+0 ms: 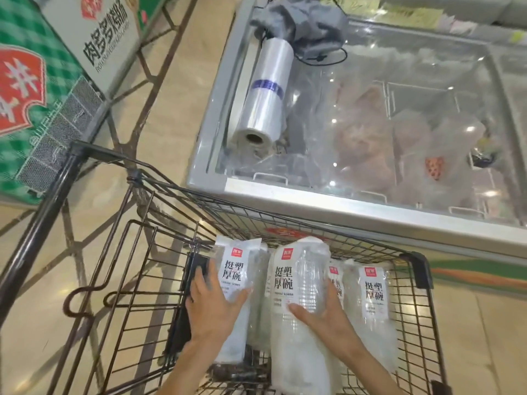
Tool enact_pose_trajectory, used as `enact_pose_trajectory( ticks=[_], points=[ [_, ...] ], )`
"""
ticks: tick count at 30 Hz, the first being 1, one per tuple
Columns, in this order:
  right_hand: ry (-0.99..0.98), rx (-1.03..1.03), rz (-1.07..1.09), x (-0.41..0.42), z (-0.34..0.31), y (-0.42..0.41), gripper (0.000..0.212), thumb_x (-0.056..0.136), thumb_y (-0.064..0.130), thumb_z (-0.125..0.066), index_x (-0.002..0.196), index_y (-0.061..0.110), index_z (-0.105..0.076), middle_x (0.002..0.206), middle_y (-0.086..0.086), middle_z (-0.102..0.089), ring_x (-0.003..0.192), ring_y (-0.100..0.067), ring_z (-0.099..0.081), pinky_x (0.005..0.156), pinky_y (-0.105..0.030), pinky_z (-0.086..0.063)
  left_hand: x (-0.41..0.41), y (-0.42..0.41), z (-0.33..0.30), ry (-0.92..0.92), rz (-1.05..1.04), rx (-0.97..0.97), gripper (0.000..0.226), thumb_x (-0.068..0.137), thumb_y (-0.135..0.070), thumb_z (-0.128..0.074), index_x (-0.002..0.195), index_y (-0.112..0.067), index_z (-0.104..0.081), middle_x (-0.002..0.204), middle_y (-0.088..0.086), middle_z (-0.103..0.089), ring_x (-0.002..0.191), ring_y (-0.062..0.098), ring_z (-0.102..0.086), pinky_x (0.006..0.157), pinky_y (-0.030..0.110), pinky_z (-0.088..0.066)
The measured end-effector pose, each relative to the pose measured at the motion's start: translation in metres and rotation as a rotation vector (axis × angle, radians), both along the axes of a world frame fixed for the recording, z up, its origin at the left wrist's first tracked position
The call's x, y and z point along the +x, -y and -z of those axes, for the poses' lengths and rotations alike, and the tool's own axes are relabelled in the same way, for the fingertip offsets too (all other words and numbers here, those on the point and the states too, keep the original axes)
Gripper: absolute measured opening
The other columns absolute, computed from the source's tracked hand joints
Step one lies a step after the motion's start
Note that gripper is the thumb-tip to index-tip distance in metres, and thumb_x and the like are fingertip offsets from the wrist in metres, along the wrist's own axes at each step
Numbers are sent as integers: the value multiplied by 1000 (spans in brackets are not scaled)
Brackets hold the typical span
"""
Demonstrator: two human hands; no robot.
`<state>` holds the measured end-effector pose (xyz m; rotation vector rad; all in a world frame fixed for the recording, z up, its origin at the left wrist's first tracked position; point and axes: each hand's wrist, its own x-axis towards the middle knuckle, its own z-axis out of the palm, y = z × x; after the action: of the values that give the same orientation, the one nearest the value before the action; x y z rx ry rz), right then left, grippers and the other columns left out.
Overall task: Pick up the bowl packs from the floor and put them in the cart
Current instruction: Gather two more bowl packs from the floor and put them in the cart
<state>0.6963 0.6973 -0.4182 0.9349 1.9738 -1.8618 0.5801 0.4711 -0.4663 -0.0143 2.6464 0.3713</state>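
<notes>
Bowl packs (288,283) in cart (422,269)

Bright, even indoor light from overhead, with small white glare spots scattered across the freezer lid (399,132) and a sheen on the plastic roll (263,92). Soft, faint shadows only. Strong wide-angle bending toward the edges, overall softness, and slight blur on the checked box (31,89) at left.

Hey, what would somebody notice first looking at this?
Two hands, the left hand and right hand, each grip a bowl pack inside the black wire cart at bottom center. Just beyond, a glass-topped freezer carries a roll of clear bags near its left edge.
</notes>
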Motion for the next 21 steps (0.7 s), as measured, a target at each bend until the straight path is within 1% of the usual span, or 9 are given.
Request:
enact_pose_trajectory(
  ticks=[4,7,9,12,15,17,19,20,21],
  points=[
    [58,-11,33,-26,14,15,132,71,61,-88,165,32,1,165,17,-18,147,-2,-21,120,-28,-20,-1,24,-14,-216,266,-23,91,91,-69,-47,163,-24,-13,163,13,-27,154,32,-16,121,54,-27],
    [76,-92,57,-39,32,20,133,71,61,-89,164,37,3,167,14,-20,152,-12,-27,125,-40,-25,-4,41,-9,-266,418,-86,83,96,-71,-12,162,-21,-22,163,12,-30,155,32,-19,120,54,-27],
    [90,-137,66,-42,44,24,126,78,56,-84,164,36,5,163,18,-20,153,-13,-24,123,-36,-23,-6,50,-5,-277,452,-99,84,97,-68,-2,160,-20,-30,164,12,-31,155,31,-19,120,54,-27],
    [121,-78,84,-43,59,25,125,74,66,-83,164,37,-1,166,11,-20,154,-16,-22,122,-41,-23,-8,56,2,-298,440,-121,80,99,-64,-5,156,-20,-39,161,13,-36,153,33,-24,117,56,-32],
    [115,3,66,-40,79,19,124,67,70,-86,162,46,-10,158,10,-37,147,-15,-36,121,-48,-34,-11,58,4,-297,457,-155,74,98,-60,-19,155,-17,-41,160,14,-37,152,34,-26,117,57,-32],
    [136,29,49,-41,73,17,123,68,63,-89,161,42,-12,152,11,-47,140,-11,-46,115,-42,-43,-12,58,3,-298,481,-174,74,95,-57,-27,156,-16,-39,161,14,-36,154,33,-21,119,56,-26],
    [122,79,20,-44,51,15,107,74,55,-89,157,34,-24,139,15,-54,127,-2,-52,101,-26,-47,-16,56,-5,-316,492,-166,74,95,-56,-29,156,-16,-38,159,15,-39,154,33,-20,119,57,-25],
    [127,124,0,-44,40,13,97,77,56,-85,153,32,-29,137,14,-51,127,-1,-49,102,-25,-44,-18,55,-10,-322,509,-164,73,96,-56,-30,156,-15,-39,158,17,-41,154,35,-22,118,59,-27],
    [140,186,-17,-42,30,10,95,79,61,-81,153,31,-30,141,11,-47,133,-6,-44,108,-30,-41,-21,52,-19,-332,537,-165,73,97,-55,-30,156,-14,-39,156,18,-42,153,36,-23,117,61,-29]
  ],
)
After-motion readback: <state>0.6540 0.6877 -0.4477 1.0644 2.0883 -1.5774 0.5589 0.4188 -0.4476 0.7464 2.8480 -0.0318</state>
